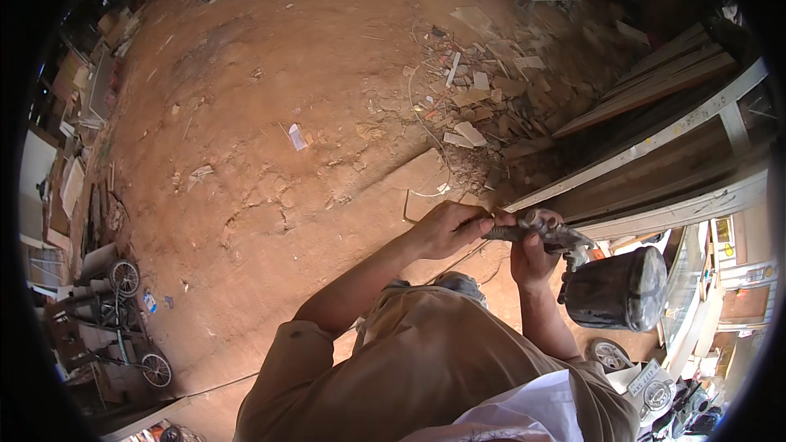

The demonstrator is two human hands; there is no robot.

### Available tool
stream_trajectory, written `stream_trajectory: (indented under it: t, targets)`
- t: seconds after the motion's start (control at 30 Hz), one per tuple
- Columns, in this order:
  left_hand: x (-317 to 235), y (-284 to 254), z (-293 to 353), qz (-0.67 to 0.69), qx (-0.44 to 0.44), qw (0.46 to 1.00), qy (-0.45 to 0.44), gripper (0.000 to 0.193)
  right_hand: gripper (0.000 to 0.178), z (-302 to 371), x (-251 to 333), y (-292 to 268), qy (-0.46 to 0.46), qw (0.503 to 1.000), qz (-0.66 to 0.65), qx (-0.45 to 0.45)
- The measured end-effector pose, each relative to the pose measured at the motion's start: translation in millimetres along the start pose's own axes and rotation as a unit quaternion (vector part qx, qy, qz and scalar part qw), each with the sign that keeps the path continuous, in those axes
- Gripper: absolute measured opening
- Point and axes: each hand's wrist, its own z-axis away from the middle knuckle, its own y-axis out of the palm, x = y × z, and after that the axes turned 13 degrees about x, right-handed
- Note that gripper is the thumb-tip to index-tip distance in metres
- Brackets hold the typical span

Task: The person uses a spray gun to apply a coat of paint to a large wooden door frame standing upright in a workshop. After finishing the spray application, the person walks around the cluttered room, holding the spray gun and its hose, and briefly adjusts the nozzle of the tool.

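Note:
A worn metal spray gun [558,234] with a dark, paint-smeared cup [616,288] hanging under it is in front of my body, right of centre. My right hand [534,260] is closed around its body, thumb up along the near side. At the gun's left end, my left hand [452,229] is closed, thumb and fingers pinching that end. Part of the fingers of both hands is hidden behind the gun. The cup hangs out to the right of my right wrist.
Long pale frame [639,155] pieces stand close by on the right, near the gun. Beyond them lies a heap of wood scraps [483,106]. A thin pale hose [416,106] curves over the dirt floor [270,115]. Left is a bicycle [123,311]; a motorcycle [688,401] is lower right.

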Motion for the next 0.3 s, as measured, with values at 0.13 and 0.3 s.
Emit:
stream_trajectory:
  t: [0.13,0.3]
  targets:
    - [23,-32,-27,-0.143,-0.149,0.976,0.075,0.037,0.050,-46,-19,25,0.029,0.992,0.041,-0.115]
    - [53,-91,-63,0.068,-0.070,0.995,-0.021,0.049,0.077,-102,-36,24,0.059,0.998,0.021,0.025]
